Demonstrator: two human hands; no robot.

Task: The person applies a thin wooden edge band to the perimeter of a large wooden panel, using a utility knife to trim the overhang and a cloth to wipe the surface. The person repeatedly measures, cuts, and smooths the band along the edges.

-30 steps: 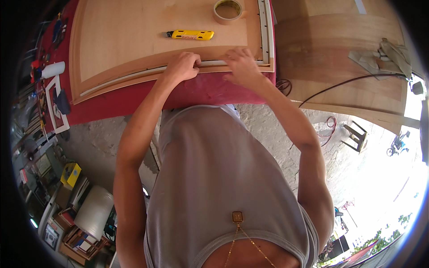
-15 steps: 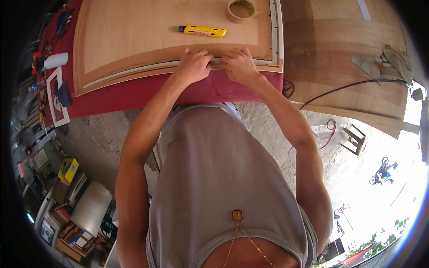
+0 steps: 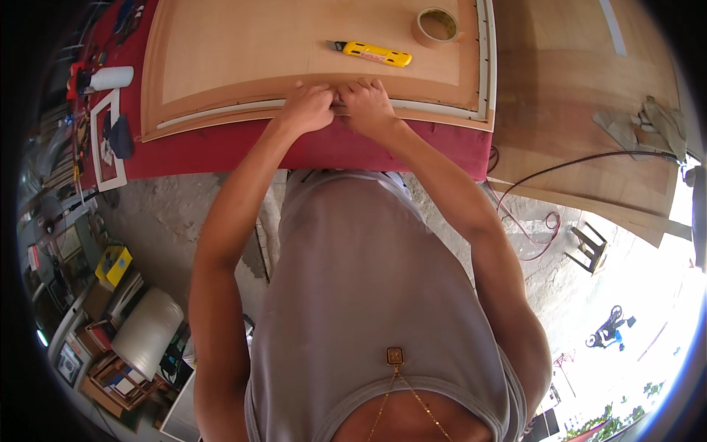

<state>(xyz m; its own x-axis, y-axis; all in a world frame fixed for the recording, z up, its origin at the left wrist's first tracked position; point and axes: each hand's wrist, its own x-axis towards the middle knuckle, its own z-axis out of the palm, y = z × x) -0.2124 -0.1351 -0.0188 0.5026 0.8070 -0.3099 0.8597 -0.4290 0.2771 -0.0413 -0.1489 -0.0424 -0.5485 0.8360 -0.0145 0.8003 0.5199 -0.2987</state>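
Observation:
A large wooden picture frame with a board back [image 3: 250,51] lies face down, with a pale inner strip [image 3: 213,114] and brown tape along its border. My left hand [image 3: 308,107] and my right hand [image 3: 368,107] meet close together at the near edge. Both have bent, closed fingers pressed against the strip; whatever they pinch is hidden. Beyond them, a yellow utility knife [image 3: 377,54] with its blade end pointing left rests on the board. A roll of brown tape [image 3: 423,33] lies to the knife's right.
A red-covered table [image 3: 309,151] bears the frame. To its left are a small white frame [image 3: 99,151] and a white bottle [image 3: 112,78]. Plywood sheets [image 3: 574,81] spread at the right, crossed by a dark hose [image 3: 574,163]. A small stool [image 3: 589,248] stands on the floor.
Both hands have slid left along the near edge of the frame, still close together. The view has shifted, so the frame, knife and tape roll appear farther right.

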